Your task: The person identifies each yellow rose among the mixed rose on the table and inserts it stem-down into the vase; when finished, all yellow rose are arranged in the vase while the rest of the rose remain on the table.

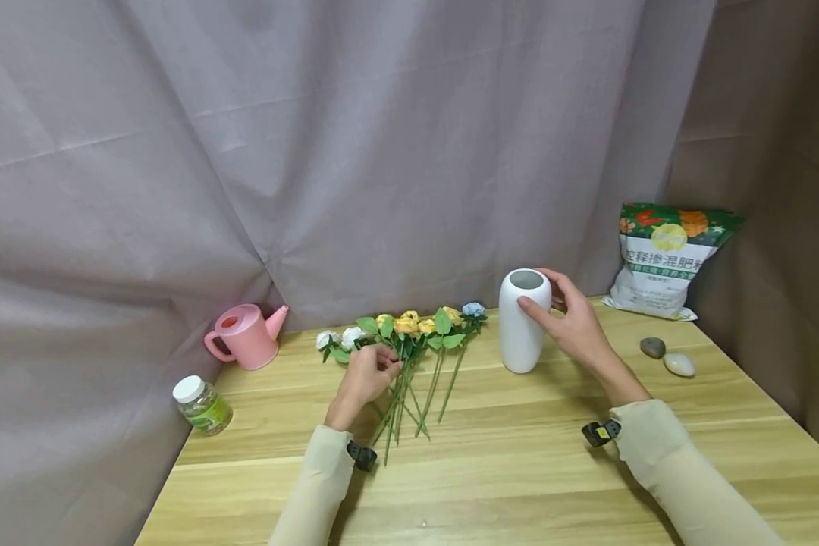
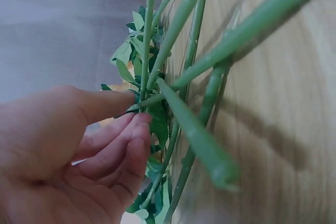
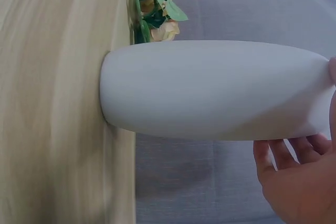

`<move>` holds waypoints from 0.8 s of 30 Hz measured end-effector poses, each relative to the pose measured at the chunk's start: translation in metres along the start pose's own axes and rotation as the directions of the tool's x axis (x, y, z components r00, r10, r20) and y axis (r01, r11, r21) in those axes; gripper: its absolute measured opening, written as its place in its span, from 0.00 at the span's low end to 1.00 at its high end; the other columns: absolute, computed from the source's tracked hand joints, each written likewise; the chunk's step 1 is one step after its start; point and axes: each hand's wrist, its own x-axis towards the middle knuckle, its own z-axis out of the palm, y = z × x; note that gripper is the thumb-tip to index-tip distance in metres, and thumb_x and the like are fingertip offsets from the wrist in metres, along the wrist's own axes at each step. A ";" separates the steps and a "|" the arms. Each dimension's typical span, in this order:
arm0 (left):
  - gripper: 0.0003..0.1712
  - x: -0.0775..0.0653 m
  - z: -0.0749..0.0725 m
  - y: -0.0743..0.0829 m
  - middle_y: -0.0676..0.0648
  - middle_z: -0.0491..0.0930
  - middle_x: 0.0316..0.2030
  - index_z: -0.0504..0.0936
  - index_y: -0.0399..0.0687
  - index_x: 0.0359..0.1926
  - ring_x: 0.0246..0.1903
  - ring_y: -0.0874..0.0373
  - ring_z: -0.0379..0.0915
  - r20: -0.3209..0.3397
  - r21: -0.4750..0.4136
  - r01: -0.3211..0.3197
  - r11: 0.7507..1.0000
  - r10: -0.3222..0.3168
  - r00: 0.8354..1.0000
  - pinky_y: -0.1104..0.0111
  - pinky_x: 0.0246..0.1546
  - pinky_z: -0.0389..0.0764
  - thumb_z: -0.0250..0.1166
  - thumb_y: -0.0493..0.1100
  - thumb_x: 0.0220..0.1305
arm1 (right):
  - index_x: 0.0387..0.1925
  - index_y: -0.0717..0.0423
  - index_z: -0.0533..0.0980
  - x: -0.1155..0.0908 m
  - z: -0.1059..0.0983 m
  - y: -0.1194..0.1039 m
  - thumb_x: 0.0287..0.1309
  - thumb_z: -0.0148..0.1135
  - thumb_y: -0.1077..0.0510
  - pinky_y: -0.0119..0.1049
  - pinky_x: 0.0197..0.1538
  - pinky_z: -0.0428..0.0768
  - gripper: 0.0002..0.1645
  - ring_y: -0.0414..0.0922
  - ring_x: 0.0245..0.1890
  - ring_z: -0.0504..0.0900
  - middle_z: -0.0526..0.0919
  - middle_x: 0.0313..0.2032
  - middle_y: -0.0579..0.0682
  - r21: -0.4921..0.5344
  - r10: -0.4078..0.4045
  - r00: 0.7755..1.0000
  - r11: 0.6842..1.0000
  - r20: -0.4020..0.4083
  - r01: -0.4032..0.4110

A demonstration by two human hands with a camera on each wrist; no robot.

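Green, thin stems [image 1: 399, 402] cross in a loose heap at 10 o'clock, if the clock sits on the bare middle of the pale wooden counter [image 1: 478, 470]. They could catch on each other, so it seems best to hold just one, under its leaves, and slide it out slowly.

The left hand [image 1: 365, 375], also at 10 o'clock, is almost closed. Its thumb and fingertips look to pinch one stem [image 2: 152, 100]. The right hand [image 1: 573, 318], between 1 and 2 o'clock, is curved wide around the top of a tall, smooth white vase [image 1: 521, 334], thumb on the near side. The vase stands upright on the counter at 1 o'clock; a gentle, firm hold should stop it tipping.

One smooth grey stone [image 1: 652, 347] and one shiny white stone [image 1: 679, 364] lie at 2 o'clock. Leafy yellow, white and blue flower heads [image 1: 406, 326] are at 11 o'clock. A pink plastic watering can [image 1: 249, 341] is at 10 o'clock, farther out. Last comes a grey cloth curtain [image 1: 396, 152] at 12 o'clock.
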 end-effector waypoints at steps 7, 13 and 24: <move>0.06 -0.004 -0.003 -0.001 0.51 0.88 0.30 0.88 0.48 0.39 0.28 0.64 0.83 0.072 -0.032 0.016 0.999 -0.014 0.997 0.71 0.33 0.85 0.71 0.44 0.63 | 0.73 0.40 0.62 -0.001 0.003 0.001 0.62 0.66 0.39 0.57 0.69 0.70 0.41 0.52 0.66 0.71 0.73 0.65 0.53 0.018 0.001 1.000 1.000 -0.005 -0.001; 0.06 -0.004 -0.005 0.000 0.50 0.89 0.31 0.88 0.47 0.40 0.27 0.61 0.84 0.076 -0.074 0.045 0.996 -0.040 0.996 0.71 0.31 0.85 0.72 0.41 0.62 | 0.73 0.40 0.63 -0.001 0.002 0.002 0.62 0.67 0.40 0.57 0.69 0.71 0.41 0.52 0.66 0.72 0.74 0.65 0.54 0.022 -0.018 1.000 1.000 -0.020 0.019; 0.12 -0.004 -0.011 0.005 0.49 0.89 0.34 0.87 0.44 0.48 0.25 0.64 0.83 0.030 -0.069 0.070 0.995 -0.068 0.997 0.70 0.29 0.83 0.69 0.38 0.62 | 0.73 0.40 0.63 -0.002 0.004 0.002 0.63 0.67 0.42 0.57 0.68 0.71 0.40 0.52 0.65 0.72 0.75 0.64 0.53 0.032 -0.026 0.999 0.999 -0.023 0.027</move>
